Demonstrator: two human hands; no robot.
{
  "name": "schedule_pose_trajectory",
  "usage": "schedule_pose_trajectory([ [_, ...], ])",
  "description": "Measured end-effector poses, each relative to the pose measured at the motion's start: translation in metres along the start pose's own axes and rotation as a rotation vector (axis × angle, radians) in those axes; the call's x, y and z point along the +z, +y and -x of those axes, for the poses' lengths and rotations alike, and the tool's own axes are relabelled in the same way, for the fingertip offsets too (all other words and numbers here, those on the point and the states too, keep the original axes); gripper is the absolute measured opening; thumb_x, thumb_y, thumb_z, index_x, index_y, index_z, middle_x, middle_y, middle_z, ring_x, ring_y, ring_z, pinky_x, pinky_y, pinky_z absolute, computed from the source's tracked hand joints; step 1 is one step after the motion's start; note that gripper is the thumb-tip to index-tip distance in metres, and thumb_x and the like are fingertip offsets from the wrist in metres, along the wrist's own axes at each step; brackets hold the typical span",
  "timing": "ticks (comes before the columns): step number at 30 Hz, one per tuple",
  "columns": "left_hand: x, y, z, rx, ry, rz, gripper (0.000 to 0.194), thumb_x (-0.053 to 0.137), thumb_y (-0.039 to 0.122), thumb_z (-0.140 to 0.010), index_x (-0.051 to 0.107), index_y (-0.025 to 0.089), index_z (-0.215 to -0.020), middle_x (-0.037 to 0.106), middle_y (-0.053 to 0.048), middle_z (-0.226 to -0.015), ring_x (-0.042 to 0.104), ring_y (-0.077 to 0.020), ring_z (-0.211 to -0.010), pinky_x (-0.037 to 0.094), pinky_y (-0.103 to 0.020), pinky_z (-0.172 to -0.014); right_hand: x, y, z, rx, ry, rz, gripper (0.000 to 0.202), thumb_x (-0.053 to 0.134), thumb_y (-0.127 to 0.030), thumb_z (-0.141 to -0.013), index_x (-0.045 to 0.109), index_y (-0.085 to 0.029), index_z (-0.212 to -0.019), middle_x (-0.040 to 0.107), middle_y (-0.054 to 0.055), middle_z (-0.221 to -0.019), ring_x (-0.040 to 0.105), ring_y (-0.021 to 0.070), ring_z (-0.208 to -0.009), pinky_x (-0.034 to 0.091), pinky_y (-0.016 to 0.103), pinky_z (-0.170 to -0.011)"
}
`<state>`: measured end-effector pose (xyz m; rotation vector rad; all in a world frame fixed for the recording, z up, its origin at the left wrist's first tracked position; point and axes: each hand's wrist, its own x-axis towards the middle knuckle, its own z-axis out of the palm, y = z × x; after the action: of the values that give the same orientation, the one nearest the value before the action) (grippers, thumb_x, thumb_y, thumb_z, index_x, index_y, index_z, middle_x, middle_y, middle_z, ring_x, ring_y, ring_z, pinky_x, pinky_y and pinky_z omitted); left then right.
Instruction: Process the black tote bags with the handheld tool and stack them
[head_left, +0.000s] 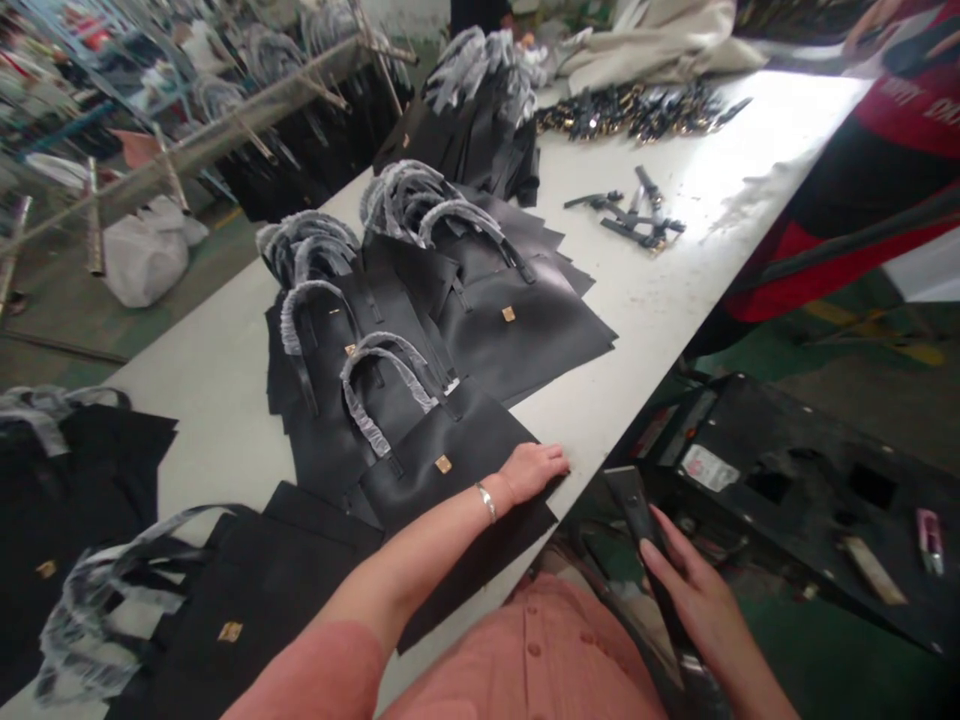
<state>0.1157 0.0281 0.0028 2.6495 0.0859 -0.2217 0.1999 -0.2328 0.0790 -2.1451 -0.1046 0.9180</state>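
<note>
On the white table, a black bag panel [480, 430] with a small gold clasp [443, 464] and a plastic-wrapped handle [367, 400] lies in front of me. My left hand [531, 472] rests on the panel's right corner by the table edge, palm down, fingers close together over the corner. Off the table edge to the right, my right hand [686, 570] is wrapped round a long dark tool [652, 550] with a flat, wide end pointing up and away. What kind of tool it is I cannot tell.
Stacks of black panels with wrapped handles [525, 320] cover much of the table [600, 400]. Small black straps [637, 215] lie at the back right. A dark machine top [810, 500] stands at the right. Beyond the table's right edge is a person in red and black [870, 170].
</note>
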Motion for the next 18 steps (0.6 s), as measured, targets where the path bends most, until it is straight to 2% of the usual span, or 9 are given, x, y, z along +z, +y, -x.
schedule_pose_trajectory([
  [3,0.002,0.004,-0.001,-0.025,-0.034,0.020,0.022,0.048,0.029,-0.101,0.067,0.018,-0.096,0.063,-0.004,-0.095,0.061,-0.0152,-0.079,0.046,-0.025,-0.066,0.001,0.008,-0.003,0.047,-0.075,-0.028,0.075,0.066,-0.058,-0.074,0.054,-0.027,-0.142,0.074,0.004,-0.115,0.072,0.0275,-0.092,0.059,0.034,-0.073],
  [9,-0.007,0.007,0.003,-0.116,-0.052,0.146,0.020,0.052,0.029,-0.099,0.065,0.015,-0.093,0.063,-0.006,-0.095,0.062,-0.0167,-0.082,0.050,-0.026,-0.072,0.003,0.015,-0.006,0.015,-0.086,-0.020,0.071,0.065,-0.056,-0.076,0.054,-0.030,-0.141,0.066,0.003,-0.132,0.069,0.0282,-0.103,0.058,0.033,-0.077],
  [15,-0.023,0.000,0.011,-0.118,-0.051,0.342,0.016,0.055,0.018,-0.094,0.062,0.016,-0.080,0.064,-0.004,-0.089,0.061,-0.0152,-0.083,0.049,-0.024,-0.078,0.004,0.005,-0.004,0.031,-0.079,-0.010,0.074,0.065,-0.058,-0.075,0.055,-0.027,-0.141,0.071,0.004,-0.124,0.071,0.0294,-0.098,0.058,0.034,-0.078],
  [18,-0.027,-0.004,0.013,-0.099,-0.040,0.453,0.016,0.057,0.018,-0.093,0.060,0.016,-0.078,0.067,-0.002,-0.091,0.062,-0.0135,-0.084,0.049,-0.022,-0.078,0.007,0.000,-0.004,0.043,-0.110,0.018,0.079,0.062,-0.064,-0.075,0.052,-0.026,-0.143,0.072,0.005,-0.122,0.069,0.0310,-0.105,0.057,0.038,-0.085],
])
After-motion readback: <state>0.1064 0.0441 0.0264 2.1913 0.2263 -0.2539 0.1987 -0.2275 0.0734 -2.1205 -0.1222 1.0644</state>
